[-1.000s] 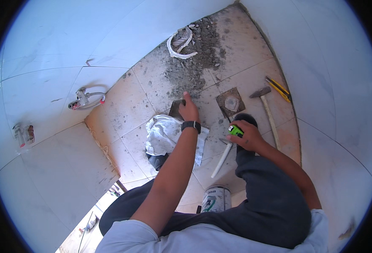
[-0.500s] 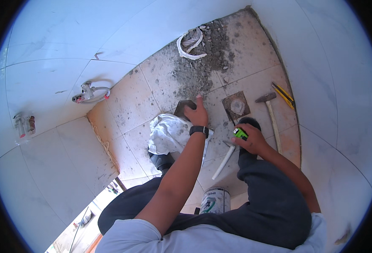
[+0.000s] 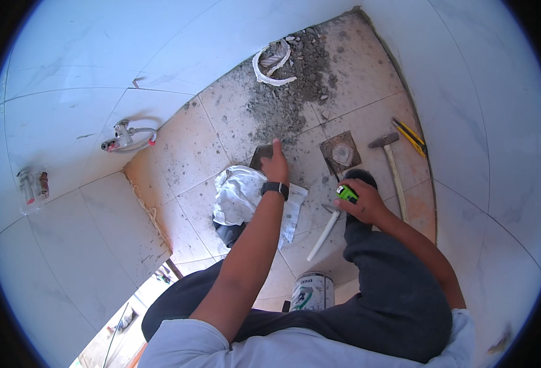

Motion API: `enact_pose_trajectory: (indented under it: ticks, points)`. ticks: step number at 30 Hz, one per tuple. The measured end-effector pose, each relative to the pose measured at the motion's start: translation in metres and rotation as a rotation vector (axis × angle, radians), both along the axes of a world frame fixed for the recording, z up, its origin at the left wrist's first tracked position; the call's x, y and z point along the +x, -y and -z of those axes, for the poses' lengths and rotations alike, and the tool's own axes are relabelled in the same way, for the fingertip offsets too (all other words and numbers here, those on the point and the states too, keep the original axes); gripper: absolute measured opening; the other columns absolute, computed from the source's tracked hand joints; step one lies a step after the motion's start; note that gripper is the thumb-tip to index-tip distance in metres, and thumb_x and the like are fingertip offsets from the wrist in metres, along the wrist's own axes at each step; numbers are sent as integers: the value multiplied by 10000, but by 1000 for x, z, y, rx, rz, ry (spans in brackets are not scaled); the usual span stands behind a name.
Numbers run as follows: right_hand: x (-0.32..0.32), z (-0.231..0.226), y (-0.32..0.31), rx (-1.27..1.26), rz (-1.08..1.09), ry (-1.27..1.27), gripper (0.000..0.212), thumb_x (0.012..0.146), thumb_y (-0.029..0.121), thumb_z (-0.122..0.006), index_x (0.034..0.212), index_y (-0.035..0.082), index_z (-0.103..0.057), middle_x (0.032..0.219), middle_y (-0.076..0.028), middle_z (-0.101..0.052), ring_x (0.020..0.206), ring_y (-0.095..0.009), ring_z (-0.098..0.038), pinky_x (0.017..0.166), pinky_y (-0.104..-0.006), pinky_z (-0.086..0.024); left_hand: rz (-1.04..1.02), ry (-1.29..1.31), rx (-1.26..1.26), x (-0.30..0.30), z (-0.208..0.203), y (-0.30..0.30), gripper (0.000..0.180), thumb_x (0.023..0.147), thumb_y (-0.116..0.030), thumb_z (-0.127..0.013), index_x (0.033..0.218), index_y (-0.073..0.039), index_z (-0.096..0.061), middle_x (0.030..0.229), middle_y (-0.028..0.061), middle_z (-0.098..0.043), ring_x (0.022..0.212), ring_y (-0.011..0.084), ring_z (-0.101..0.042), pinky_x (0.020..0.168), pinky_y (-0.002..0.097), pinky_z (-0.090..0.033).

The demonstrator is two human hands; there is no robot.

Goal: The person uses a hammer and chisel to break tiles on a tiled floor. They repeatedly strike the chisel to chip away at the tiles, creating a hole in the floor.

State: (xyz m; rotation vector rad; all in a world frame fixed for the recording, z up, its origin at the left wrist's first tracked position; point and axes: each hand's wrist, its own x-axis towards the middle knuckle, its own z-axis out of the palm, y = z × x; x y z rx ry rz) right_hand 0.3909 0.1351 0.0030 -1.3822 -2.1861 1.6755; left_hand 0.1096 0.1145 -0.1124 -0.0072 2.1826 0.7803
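My left hand [image 3: 276,164] reaches forward and presses a small dark flat pad [image 3: 260,156] against the dusty floor tile; a black watch sits on that wrist. My right hand [image 3: 361,202] rests by my knee, closed around a green and black hand tool [image 3: 346,193]. Grey grit and rubble [image 3: 295,73] cover the tiles beyond the left hand. A crumpled white plastic bag [image 3: 238,195] lies just left of my left forearm.
A hammer [image 3: 392,168] and a yellow-black tool [image 3: 410,135] lie at the right by the wall. A square floor drain plate [image 3: 340,153], a white pipe piece [image 3: 324,234], a tin can [image 3: 312,291], a white ring [image 3: 269,67] and a wall tap [image 3: 125,136] are around.
My left hand has slid a little nearer to me over the tile with the dark pad under it. The right hand keeps its grip by the knee.
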Motion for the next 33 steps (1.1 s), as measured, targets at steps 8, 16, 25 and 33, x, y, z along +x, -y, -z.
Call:
enact_pose_trajectory:
  ticks: [8, 16, 25, 33]
  points:
    - [0, 0, 1, 2, 13, -3, 569, 849, 470, -792, 1251, 90, -658, 1098, -195, -666, 1031, -388, -665, 900, -455, -528, -350, 331, 77, -8, -30, -74, 1158, 891, -858, -440, 1616, 23, -240, 1694, 191, -242, 1545, 357, -271, 1214, 541, -251]
    - [1, 1, 1, -5, 15, 29, 596, 844, 481, -793, 1267, 84, -654, 1092, -193, -668, 1009, -386, -672, 881, -455, -533, -369, 237, 67, -2, -44, -74, 979, 959, -734, -448, 1561, 34, -367, 1615, 187, -392, 1440, 365, -432, 1145, 508, -370]
    - [2, 7, 3, 27, 40, -14, 595, 849, 484, -787, 1250, 63, -660, 1097, -193, -671, 1008, -385, -669, 886, -450, -529, -733, 691, 455, -65, -62, -66, 673, 1038, -508, -467, 1489, -10, -430, 1516, 161, -482, 1440, 356, -415, 1196, 501, -327]
    - [4, 7, 3, 28, 21, 1, 604, 862, 498, -773, 1270, 71, -648, 1099, -185, -671, 1021, -381, -666, 896, -438, -526, -473, 485, 302, -62, -84, -45, 933, 967, -588, -614, 1574, 19, -249, 1569, 270, -331, 1474, 394, -355, 1210, 495, -296]
